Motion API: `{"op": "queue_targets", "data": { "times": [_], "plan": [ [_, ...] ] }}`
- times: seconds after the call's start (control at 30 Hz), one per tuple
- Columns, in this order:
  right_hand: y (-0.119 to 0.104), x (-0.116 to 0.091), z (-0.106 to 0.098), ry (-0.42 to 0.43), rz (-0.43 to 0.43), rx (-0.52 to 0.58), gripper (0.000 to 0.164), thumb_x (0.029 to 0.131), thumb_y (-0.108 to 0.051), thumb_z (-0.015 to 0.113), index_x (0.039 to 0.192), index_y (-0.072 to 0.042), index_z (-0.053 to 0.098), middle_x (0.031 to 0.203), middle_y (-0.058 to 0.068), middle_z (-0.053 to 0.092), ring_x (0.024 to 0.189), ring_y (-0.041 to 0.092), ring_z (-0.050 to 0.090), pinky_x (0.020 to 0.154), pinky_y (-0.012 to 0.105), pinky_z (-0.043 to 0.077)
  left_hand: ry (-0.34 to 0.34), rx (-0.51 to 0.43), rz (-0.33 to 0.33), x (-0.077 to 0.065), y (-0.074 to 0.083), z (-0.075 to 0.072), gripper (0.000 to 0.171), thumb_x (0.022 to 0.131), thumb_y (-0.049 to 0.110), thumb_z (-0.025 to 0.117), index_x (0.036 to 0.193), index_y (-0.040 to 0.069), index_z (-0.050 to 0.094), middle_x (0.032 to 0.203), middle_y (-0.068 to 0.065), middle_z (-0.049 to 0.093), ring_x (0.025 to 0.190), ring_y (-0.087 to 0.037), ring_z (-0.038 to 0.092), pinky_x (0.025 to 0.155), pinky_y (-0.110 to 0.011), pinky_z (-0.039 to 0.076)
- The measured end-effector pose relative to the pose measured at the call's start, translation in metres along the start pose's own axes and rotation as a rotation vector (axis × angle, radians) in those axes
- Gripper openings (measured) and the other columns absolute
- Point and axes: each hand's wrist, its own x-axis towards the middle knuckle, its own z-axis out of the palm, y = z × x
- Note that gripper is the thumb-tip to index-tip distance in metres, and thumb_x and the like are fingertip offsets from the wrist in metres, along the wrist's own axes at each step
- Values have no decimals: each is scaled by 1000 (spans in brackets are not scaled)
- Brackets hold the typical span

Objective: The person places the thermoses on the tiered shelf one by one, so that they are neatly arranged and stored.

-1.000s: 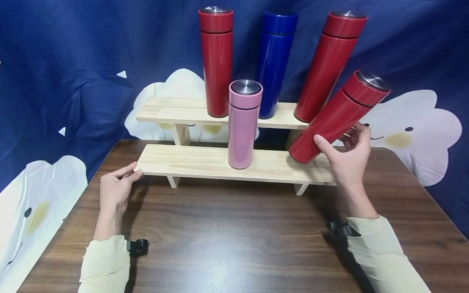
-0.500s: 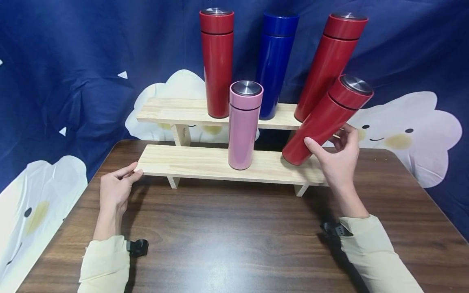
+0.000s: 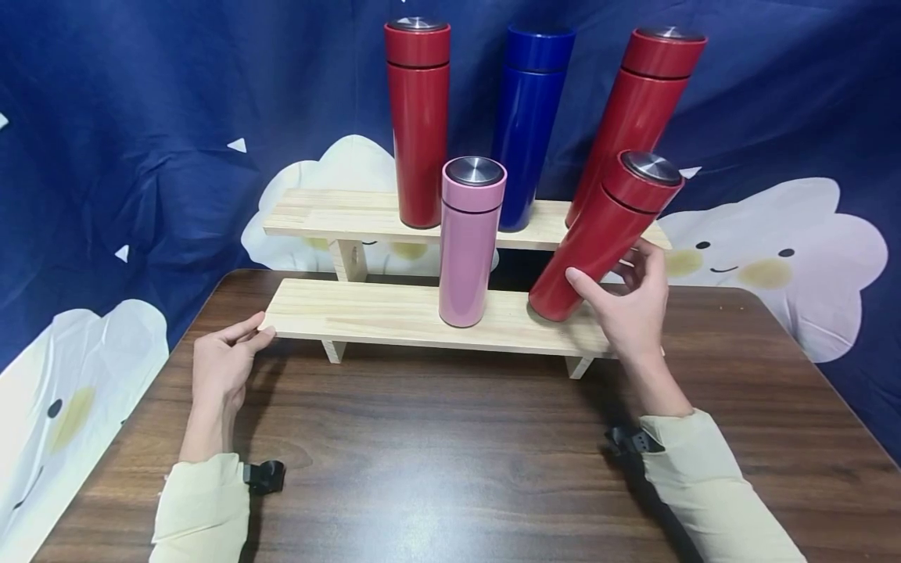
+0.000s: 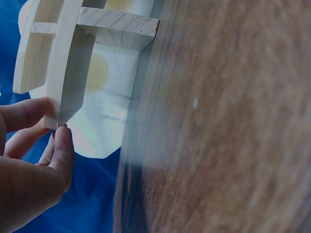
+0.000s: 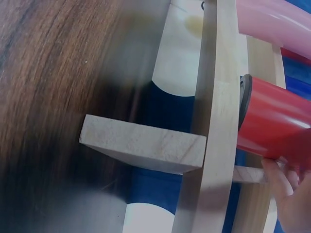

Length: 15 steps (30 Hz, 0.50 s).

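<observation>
My right hand grips a red flask near its base and holds it tilted to the right over the right part of the lower wooden shelf; its bottom edge sits at the shelf board. The right wrist view shows that red flask against the shelf board, with a fingertip below it. My left hand rests on the table and pinches the shelf's left end, also seen in the left wrist view as fingers on the board's corner. A pink flask stands upright mid-shelf.
The upper shelf carries a red flask, a blue flask and another red flask. The two-step stand sits at the back of a dark wooden table. Blue cloth with white cloud shapes hangs behind.
My right hand has carried the tilted red flask leftward and brought it more upright, its base now lower on the shelf. The left hand has stayed still.
</observation>
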Motion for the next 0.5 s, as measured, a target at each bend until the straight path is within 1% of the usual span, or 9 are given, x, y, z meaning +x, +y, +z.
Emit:
{"op": "queue_targets", "data": {
  "times": [0.1, 0.23, 0.5],
  "plan": [
    [1, 0, 2, -19, 3, -22, 74, 75, -10, 86, 139, -11, 49, 126, 3, 58, 112, 19, 57, 92, 26, 48, 3, -3, -1, 0, 0, 0, 45, 92, 8, 75, 136, 5, 61, 147, -14, 53, 136, -21, 48, 109, -32, 40],
    [4, 0, 6, -38, 18, -36, 74, 76, -11, 86, 140, -11, 48, 127, 3, 58, 113, 19, 57, 90, 26, 48, 4, -5, 0, 0, 0, -1, 45, 92, 8, 74, 136, 5, 61, 147, -14, 53, 136, -22, 48, 109, -32, 40],
    [5, -1, 11, -71, 19, -27, 72, 78, -12, 85, 140, -12, 48, 130, 4, 58, 114, 20, 57, 89, 25, 48, -4, -13, -1, 0, 0, 0, 46, 92, 7, 74, 136, 4, 61, 148, -15, 52, 136, -22, 48, 109, -32, 41]
  ]
}}
